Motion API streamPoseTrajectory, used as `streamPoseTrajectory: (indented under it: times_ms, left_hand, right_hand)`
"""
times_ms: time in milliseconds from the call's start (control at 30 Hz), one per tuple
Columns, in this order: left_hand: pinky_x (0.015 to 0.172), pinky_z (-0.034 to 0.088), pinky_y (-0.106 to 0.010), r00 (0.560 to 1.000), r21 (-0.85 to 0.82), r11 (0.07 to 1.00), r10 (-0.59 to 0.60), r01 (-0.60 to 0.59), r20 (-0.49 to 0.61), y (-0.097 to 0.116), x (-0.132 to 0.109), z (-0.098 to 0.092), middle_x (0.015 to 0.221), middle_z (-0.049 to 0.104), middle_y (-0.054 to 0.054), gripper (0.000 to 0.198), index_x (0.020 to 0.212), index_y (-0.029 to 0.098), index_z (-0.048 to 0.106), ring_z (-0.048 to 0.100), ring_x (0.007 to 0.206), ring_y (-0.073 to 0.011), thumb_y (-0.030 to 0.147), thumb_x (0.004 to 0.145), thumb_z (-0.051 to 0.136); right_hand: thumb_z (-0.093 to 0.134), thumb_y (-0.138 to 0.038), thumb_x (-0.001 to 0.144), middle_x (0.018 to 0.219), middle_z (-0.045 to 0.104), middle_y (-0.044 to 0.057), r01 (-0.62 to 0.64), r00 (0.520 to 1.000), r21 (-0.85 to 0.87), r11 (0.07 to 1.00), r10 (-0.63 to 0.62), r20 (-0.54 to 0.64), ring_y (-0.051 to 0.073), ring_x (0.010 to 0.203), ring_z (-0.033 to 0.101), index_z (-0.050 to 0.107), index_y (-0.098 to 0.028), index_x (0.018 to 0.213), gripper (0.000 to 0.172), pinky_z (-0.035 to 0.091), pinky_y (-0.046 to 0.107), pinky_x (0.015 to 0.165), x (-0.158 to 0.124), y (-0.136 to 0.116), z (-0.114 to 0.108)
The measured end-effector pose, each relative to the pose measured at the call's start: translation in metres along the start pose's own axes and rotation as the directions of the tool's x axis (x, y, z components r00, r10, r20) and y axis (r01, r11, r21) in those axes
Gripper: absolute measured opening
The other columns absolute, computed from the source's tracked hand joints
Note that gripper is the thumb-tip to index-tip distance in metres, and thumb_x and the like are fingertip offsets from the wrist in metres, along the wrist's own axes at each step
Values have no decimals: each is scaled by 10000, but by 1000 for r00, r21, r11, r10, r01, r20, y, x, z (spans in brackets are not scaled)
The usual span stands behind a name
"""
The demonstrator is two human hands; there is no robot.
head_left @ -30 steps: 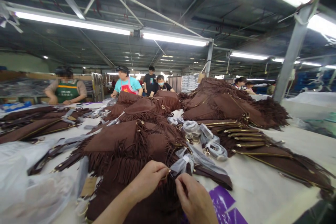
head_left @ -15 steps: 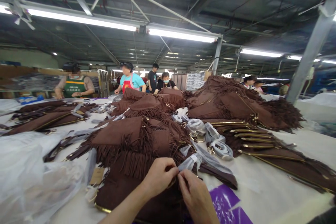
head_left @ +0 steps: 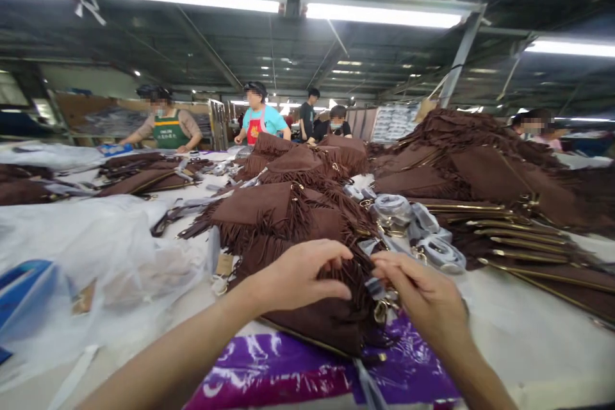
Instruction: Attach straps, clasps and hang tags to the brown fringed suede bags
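Note:
A brown fringed suede bag (head_left: 317, 317) lies in front of me on a purple sheet (head_left: 269, 371). My left hand (head_left: 300, 275) is closed, gripping the bag's fringe near its top. To its right, my right hand (head_left: 423, 295) pinches a small wrapped strap end with a metal ring (head_left: 382, 298) at the bag's corner. Behind the two hands rises a pile of more brown fringed bags (head_left: 283, 211).
Wrapped grey straps (head_left: 418, 230) lie right of the pile. More brown bags with gold zips (head_left: 509, 218) are stacked at the right. Clear plastic bags (head_left: 96, 256) cover the left of the white table (head_left: 528, 339). Several people (head_left: 259, 118) work at the far side.
The view has tilted down and nearer. Both hands have shifted up and apart across the bag's top; the left now grips the fringe, and the purple sheet shows more.

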State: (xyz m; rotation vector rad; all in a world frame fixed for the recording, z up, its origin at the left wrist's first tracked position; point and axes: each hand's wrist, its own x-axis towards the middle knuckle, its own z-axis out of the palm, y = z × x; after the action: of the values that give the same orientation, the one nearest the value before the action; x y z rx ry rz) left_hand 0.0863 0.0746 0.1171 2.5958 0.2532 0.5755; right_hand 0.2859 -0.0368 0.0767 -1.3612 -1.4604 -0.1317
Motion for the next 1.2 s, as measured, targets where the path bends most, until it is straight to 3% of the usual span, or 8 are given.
streamPoseTrajectory:
  times_ms: [133, 233, 300, 433, 533, 667, 967, 1200]
  left_hand:
    - [947, 452, -431, 931, 395, 912, -234, 111, 279, -50, -63, 7, 1232, 583, -140, 632, 1176, 142, 563, 549, 1115, -323, 287, 633, 852]
    - [930, 460, -387, 917, 487, 869, -261, 87, 302, -76, -88, 16, 1215, 598, -149, 278, 1037, 132, 599, 568, 1107, -301, 176, 784, 706]
    - [843, 476, -322, 925, 473, 877, -248, 87, 289, -84, -90, 18, 1063, 654, -115, 107, 916, 144, 606, 618, 981, -253, 75, 844, 565]
    - [725, 448, -279, 938, 421, 892, -275, 167, 211, -88, -70, 7, 832, 654, -50, 185, 778, 170, 571, 622, 796, -210, 25, 848, 479]
    - [714, 423, -265, 948, 354, 911, -280, 213, 150, -92, -57, -5, 806, 637, -30, 185, 779, 183, 549, 605, 792, -195, 76, 893, 450]
    - [673, 396, -262, 939, 273, 918, -327, 289, 105, -102, -52, -5, 740, 595, -17, 220, 757, 191, 517, 565, 732, -181, 141, 933, 395]
    - [661, 421, -214, 860, -63, 858, -506, 509, 64, -141, -49, 22, 721, 585, 10, 241, 721, 167, 557, 517, 709, -138, 227, 886, 392]
    - [617, 395, -228, 821, -229, 792, -568, 566, 63, -155, -52, 29, 684, 563, 16, 232, 718, 151, 607, 483, 664, -138, 266, 826, 437]
  right_hand:
    - [693, -488, 816, 653, 717, 28, -171, 981, 165, 971, 184, -65, 175, 458, 591, 661, -243, 1022, 321, 459, 251, 438, 11, -3, -40]
    - [805, -577, 698, 576, 657, 24, -287, 954, 301, 910, 300, 2, 139, 400, 511, 645, -260, 798, 370, 362, 216, 361, 15, -23, -60]
    - [819, -589, 673, 517, 583, 5, -409, 911, 321, 854, 366, 187, 100, 354, 428, 660, -247, 671, 377, 288, 206, 342, 13, -41, -61]
    - [790, -465, 709, 604, 622, 23, -591, 696, 289, 753, 295, 655, 120, 449, 468, 668, -227, 615, 284, 267, 211, 383, -7, -62, -24]
    - [772, -353, 673, 795, 676, 37, -635, 548, 253, 730, 195, 813, 143, 567, 540, 628, -194, 603, 226, 370, 219, 469, -26, -50, 26]
    - [674, -344, 691, 1053, 635, 61, -699, 544, 248, 671, 274, 793, 83, 445, 512, 535, -186, 642, 216, 326, 208, 386, -47, -23, 82]
    - [542, -117, 718, 534, 486, -59, -382, 723, 20, 924, 286, 629, 125, 470, 487, 470, -221, 597, 175, 322, 210, 467, -44, -27, 150]
    - [523, -259, 728, 493, 436, -73, -486, 708, 50, 873, 359, 608, 131, 406, 446, 451, -237, 613, 138, 325, 236, 433, -31, -11, 167]
